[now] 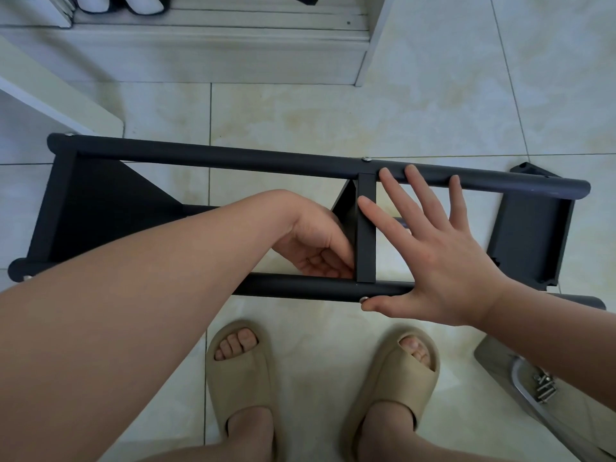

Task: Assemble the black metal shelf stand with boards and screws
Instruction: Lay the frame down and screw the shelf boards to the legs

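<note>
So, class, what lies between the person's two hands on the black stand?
In the head view, a narrow black cross board stands between the left hand and the spread right hand.

Black shelf stand [100,208] lies on tile floor [333,121]. L hand [316,245] reaches inside the frame, fingers curled vs. middle crossbar [366,235] — grip unclear. R hand [443,258] spread flat: fingertips on far tube [233,162], thumb beside a screw head [364,299] on near tube [300,290]. Metal tray [520,375] w/ loose screws [545,388] at lower right, near beige slippers [240,388].
</note>
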The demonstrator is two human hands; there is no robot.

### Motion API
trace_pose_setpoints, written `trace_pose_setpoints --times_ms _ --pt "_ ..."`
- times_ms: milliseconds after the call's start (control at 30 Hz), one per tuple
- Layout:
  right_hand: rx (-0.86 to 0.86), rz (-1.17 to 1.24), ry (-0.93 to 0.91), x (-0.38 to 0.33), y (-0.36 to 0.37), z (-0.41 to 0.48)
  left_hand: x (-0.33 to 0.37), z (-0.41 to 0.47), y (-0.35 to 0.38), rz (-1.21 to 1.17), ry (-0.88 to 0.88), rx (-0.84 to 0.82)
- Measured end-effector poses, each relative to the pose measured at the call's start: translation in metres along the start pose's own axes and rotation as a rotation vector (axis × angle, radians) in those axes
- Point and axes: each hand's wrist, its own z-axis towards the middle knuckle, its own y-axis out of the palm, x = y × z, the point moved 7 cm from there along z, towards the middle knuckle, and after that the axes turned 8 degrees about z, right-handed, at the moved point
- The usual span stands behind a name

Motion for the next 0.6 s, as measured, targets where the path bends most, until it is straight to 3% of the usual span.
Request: trace_pose_setpoints --times_ms 267,600 --pt "0.002 0.002 -0.002 0.0 0.0 0.0 0.007 -0.004 -0.001 0.009 0.017 -0.023" --pt "-0.007 0.012 0.002 -0.001 0.0 0.0 0.012 -0.003 -0.007 0.207 -0.002 0.041"
